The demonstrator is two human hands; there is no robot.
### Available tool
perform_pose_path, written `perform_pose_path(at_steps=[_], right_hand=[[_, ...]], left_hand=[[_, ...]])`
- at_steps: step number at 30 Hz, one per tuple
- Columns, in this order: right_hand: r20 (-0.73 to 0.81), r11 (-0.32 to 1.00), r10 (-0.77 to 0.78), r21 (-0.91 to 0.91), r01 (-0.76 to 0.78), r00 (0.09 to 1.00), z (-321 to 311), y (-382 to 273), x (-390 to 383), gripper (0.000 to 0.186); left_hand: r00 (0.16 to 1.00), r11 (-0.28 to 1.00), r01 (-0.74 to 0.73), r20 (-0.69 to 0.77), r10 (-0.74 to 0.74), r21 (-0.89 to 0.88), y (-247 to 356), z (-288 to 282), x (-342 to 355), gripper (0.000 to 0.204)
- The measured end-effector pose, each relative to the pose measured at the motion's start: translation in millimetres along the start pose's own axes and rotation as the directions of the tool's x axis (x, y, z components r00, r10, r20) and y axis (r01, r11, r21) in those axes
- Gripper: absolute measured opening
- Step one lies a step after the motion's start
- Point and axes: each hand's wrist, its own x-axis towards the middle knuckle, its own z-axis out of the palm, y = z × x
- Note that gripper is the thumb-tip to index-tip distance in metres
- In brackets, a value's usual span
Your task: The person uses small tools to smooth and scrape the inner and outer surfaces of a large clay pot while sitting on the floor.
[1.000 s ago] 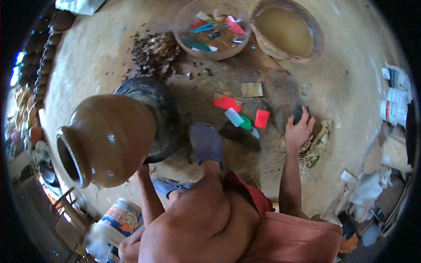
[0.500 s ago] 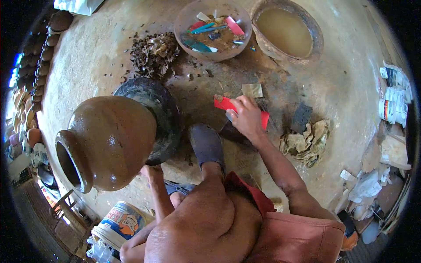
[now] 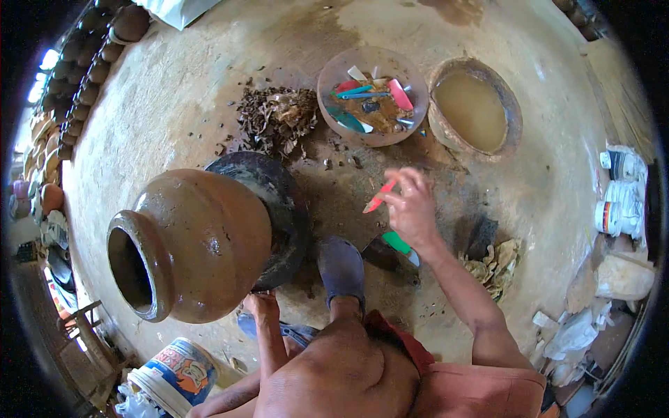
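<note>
Right hand (image 3: 412,209) grip pinching red scraper (image 3: 379,197), left hand (image 3: 261,306) steadying clay pot (image 3: 191,244).

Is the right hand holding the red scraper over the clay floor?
Yes, the right hand pinches a thin red scraper above the clay floor, clear of the pot.

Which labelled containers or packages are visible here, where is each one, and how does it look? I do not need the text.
Bucket: bottom left, below the clay pot; round, white, with a blue and orange printed label.
Small jars: right edge of the floor; white, with a band of red and dark colours on one.
White bag: top edge, crumpled; only partly visible.
No signs or screens show.
</note>
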Motion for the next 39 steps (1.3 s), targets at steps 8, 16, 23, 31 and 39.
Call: perform_pose_path(at_steps=[8, 16, 23, 31, 39], right_hand=[[-0.208, 0.958, 0.054, 0.286, 0.008, 0.977, -37.6, 42.1, 130.5, 0.025], [0.128, 0.977, -0.041, 0.214, 0.013, 0.991, 45.9, 118.6, 213.0, 0.02], [0.251, 0.967, 0.11, -0.251, -0.045, 0.962, 76.2, 110.5, 226.9, 0.014], [0.208, 0.923, 0.189, -0.372, -0.101, 0.96, 88.0, 104.1, 221.4, 0.015], [0.194, 0.953, 0.3, -0.094, -0.286, 0.934, 48.9, 88.6, 228.3, 0.014]], left_hand=[[0.998, 0.999, -0.044, -0.045, 0.044, -0.004, -15.1, -23.2, 18.0, 0.042], [1.0, 0.998, -0.006, 0.002, 0.007, -0.063, -24.0, -13.7, 17.4, 0.035], [0.995, 0.995, -0.091, 0.043, 0.093, -0.036, -29.6, -32.7, 16.3, 0.043], [1.0, 0.999, -0.021, 0.009, 0.021, -0.034, -20.2, -9.4, -2.2, 0.048], [1.0, 0.998, 0.015, 0.009, -0.014, -0.062, -4.0, -35.3, 18.6, 0.039]])
